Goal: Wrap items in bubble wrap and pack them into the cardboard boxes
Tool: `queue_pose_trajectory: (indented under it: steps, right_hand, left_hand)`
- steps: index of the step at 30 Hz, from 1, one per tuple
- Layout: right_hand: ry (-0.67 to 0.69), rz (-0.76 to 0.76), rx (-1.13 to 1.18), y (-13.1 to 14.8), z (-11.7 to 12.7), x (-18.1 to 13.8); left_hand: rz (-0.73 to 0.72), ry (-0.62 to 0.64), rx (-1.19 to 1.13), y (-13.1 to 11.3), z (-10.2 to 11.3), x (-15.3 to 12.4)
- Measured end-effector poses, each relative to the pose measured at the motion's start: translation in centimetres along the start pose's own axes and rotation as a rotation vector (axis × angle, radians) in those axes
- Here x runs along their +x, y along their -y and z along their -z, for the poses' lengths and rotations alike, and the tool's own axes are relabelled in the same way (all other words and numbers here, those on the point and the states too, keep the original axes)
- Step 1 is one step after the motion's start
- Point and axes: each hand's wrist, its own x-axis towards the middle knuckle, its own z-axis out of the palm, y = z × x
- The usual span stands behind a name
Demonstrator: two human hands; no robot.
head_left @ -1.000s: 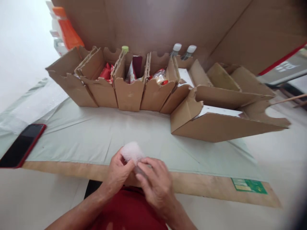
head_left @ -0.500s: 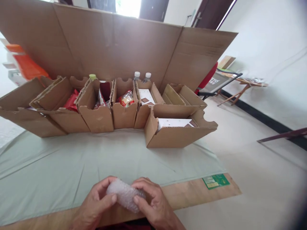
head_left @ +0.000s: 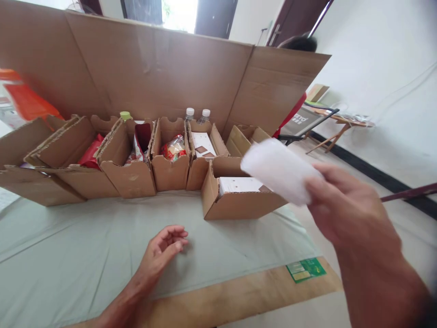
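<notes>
A roll of bubble wrap, whitish and blurred by motion, is gripped at its right end by my right hand. What lies inside the wrap, if anything, cannot be seen. It is raised in front of the right cardboard box, hiding that box's right end. A white carton shows inside this box. My left hand hovers over the pale green cloth with its fingers loosely curled and apart, holding nothing.
Several open cardboard boxes stand in a row, holding a red packet, a snack bag and a white box. A tall cardboard panel rises behind them. Bottles with white caps stand between. A green card lies on the wooden edge.
The left hand has let go of the bubble wrap and moved slightly forward. My right hand has lifted the wrap up and to the right. The view has shifted slightly.
</notes>
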Motion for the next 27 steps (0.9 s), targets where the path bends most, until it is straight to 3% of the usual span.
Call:
queue_pose_trajectory:
  steps: [2,4,7,9,14,18,23,27]
  right_hand:
    - [0.166,-0.069,-0.090,0.2,-0.6,4.0]
    - [0.414,-0.191,-0.271,0.0,-1.7,7.0]
    - [0.653,-0.285,-0.501,0.3,-3.3,9.3]
    - [0.732,-0.228,-0.652,1.6,-4.6,9.8]
    - [0.832,0.022,-1.123,5.6,-9.9,9.7]
    - [0.888,-0.092,-1.132,5.9,-12.6,9.9]
    - [0.834,-0.160,-0.913,5.5,-10.3,10.7]
    - [0.761,-0.176,-0.716,4.6,-8.0,10.9]
  left_hand:
    - [0.023,-0.024,0.045,0.5,0.1,0.6]
    - [0.039,-0.035,0.059,0.9,0.3,0.8]
    - [0.057,-0.006,0.074,1.3,0.6,0.9]
    - [0.056,0.028,0.091,1.6,0.8,1.0]
    - [0.052,0.072,0.145,2.9,1.0,1.1]
    - [0.055,0.030,0.130,3.4,1.2,0.9]
    - [0.085,0.130,0.189,3.5,1.8,0.9]
    - [0.068,0.111,0.187,3.7,1.9,1.0]
